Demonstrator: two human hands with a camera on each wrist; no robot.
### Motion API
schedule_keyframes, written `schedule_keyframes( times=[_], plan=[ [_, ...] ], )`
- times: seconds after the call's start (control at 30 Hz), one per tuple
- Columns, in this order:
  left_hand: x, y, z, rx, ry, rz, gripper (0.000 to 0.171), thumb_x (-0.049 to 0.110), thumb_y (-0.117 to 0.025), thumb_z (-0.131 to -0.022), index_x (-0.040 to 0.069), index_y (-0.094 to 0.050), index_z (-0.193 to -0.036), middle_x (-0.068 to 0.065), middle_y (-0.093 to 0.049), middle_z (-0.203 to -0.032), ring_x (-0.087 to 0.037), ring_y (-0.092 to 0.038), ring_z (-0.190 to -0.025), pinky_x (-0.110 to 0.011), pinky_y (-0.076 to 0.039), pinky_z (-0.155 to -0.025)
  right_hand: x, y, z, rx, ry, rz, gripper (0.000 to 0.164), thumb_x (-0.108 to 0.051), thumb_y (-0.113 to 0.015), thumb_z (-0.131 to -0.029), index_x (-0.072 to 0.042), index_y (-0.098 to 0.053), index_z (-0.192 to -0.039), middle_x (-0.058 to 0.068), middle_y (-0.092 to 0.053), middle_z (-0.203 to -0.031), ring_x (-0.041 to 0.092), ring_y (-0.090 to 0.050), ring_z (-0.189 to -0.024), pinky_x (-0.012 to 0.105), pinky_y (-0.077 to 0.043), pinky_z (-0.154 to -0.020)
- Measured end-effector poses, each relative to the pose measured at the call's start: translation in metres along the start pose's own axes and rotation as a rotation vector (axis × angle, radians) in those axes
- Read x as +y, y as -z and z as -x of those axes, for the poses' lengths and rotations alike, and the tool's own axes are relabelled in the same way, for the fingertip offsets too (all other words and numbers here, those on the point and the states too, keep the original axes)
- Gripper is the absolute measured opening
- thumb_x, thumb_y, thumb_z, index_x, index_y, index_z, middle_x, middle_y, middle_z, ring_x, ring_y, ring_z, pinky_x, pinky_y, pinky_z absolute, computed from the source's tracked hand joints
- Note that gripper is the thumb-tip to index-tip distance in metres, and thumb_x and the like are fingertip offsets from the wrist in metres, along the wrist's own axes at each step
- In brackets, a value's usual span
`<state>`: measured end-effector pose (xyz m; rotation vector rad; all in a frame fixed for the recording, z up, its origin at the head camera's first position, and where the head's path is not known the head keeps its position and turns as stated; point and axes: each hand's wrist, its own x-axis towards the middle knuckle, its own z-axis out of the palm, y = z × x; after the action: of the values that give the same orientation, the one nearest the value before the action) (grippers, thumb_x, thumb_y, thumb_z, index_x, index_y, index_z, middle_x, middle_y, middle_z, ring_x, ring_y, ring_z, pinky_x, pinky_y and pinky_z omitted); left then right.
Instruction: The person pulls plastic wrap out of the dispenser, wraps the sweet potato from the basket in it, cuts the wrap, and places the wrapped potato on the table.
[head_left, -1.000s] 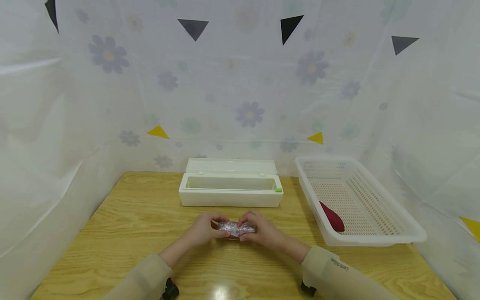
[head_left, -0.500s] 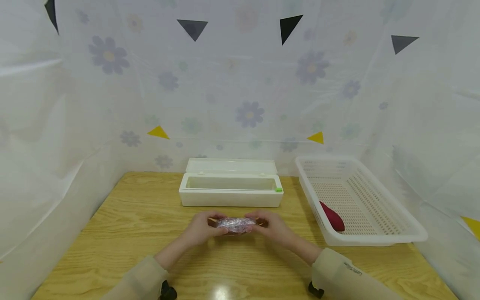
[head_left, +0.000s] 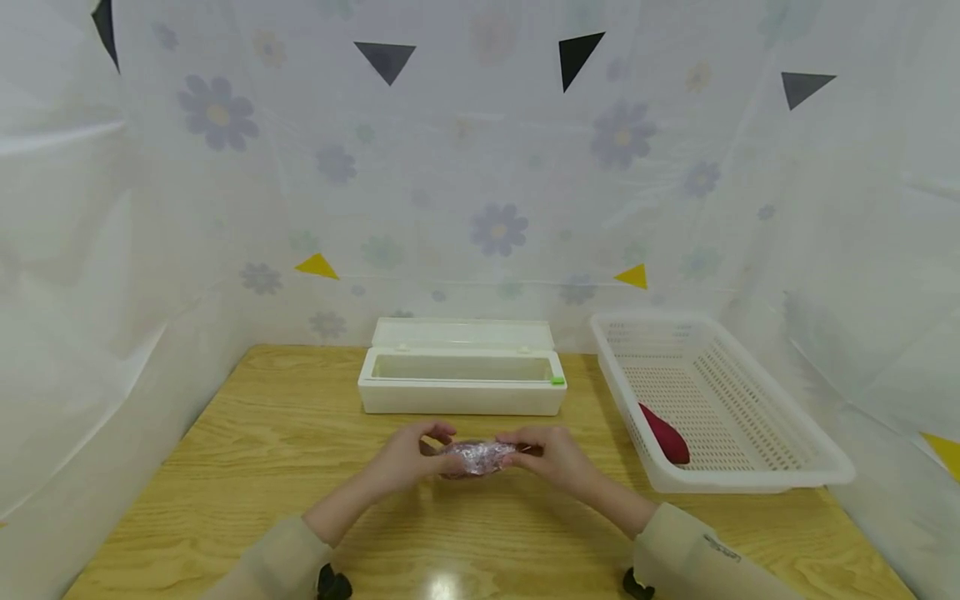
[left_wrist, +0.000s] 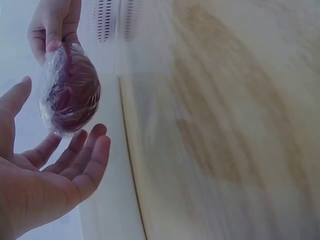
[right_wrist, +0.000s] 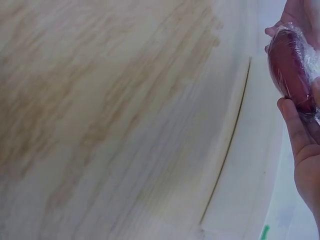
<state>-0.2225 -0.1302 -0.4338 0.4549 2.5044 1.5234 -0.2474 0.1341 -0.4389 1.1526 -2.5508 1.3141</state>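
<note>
A red-purple sweet potato [head_left: 477, 457], wrapped in crinkled clear cling film, is held up between both hands over the wooden table. My right hand [head_left: 553, 457] pinches its right end between thumb and fingers. The left hand [head_left: 407, 455] is spread at the other end, with thumb raised and fingers loosely bent. In the left wrist view, that left hand [left_wrist: 55, 175] has its fingertips right at the potato's lower end, and the thumb stands apart from it. The right wrist view catches the right fingers [right_wrist: 296, 127] along the film at the picture's edge.
Behind the hands stands a long white cling film dispenser [head_left: 461, 397], its lid [head_left: 462, 334] raised, with a green slider [head_left: 557, 380] at the front right. On the right, a white perforated basket [head_left: 750, 479] holds another red sweet potato [head_left: 665, 435]. A flowered sheet closes off the back.
The right hand has moved from the potato's middle to its right end. The left hand's fingers have loosened and spread, and the potato has shifted slightly right.
</note>
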Motion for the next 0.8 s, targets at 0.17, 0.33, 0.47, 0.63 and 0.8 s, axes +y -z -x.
schedule_keyframes(
  times=[0.17, 0.33, 0.47, 0.63, 0.8],
  plan=[
    [0.014, 0.003, -0.001, -0.07, 0.003, -0.05, 0.059, 0.047, -0.07, -0.081, 0.01, -0.056, -0.126, -0.008, -0.06, -0.117, -0.023, -0.061, -0.099, -0.034, -0.053, -0.076, -0.007, 0.003, 0.0, -0.033, 0.072, -0.026, 0.033, -0.02, -0.07, -0.084, -0.007, -0.068, -0.114, 0.009, -0.069, -0.111, 0.016, -0.067, -0.095, 0.021, -0.054, -0.073],
    [0.026, 0.004, -0.004, -0.216, -0.037, -0.06, 0.062, 0.04, -0.076, -0.078, 0.013, -0.054, -0.13, -0.009, -0.06, -0.118, -0.022, -0.061, -0.1, -0.034, -0.052, -0.078, -0.013, 0.005, 0.001, -0.066, 0.178, 0.007, 0.034, -0.019, -0.069, -0.084, -0.011, -0.067, -0.117, 0.005, -0.067, -0.115, 0.016, -0.065, -0.1, 0.019, -0.054, -0.074],
    [0.035, 0.005, -0.004, -0.282, -0.073, -0.078, 0.058, 0.034, -0.078, -0.077, 0.011, -0.056, -0.126, -0.009, -0.062, -0.113, -0.02, -0.062, -0.095, -0.031, -0.053, -0.076, -0.018, 0.006, 0.003, -0.075, 0.225, 0.053, 0.035, -0.023, -0.068, -0.084, -0.015, -0.066, -0.118, 0.003, -0.066, -0.117, 0.016, -0.065, -0.101, 0.018, -0.053, -0.076],
    [0.042, 0.005, -0.001, -0.297, -0.084, -0.095, 0.045, 0.03, -0.079, -0.076, 0.014, -0.062, -0.114, -0.007, -0.063, -0.105, -0.02, -0.062, -0.088, -0.029, -0.053, -0.071, -0.023, 0.006, 0.005, -0.076, 0.275, 0.068, 0.033, -0.022, -0.067, -0.085, -0.014, -0.067, -0.117, 0.005, -0.066, -0.118, 0.017, -0.065, -0.102, 0.019, -0.053, -0.078],
    [0.047, 0.006, 0.003, -0.286, -0.087, -0.111, 0.041, 0.029, -0.079, -0.077, 0.014, -0.062, -0.111, -0.006, -0.062, -0.102, -0.019, -0.062, -0.085, -0.028, -0.053, -0.068, -0.029, 0.008, 0.006, -0.074, 0.319, 0.057, 0.038, -0.017, -0.07, -0.085, -0.01, -0.063, -0.121, 0.011, -0.063, -0.122, 0.02, -0.065, -0.102, 0.022, -0.054, -0.077]
  ],
)
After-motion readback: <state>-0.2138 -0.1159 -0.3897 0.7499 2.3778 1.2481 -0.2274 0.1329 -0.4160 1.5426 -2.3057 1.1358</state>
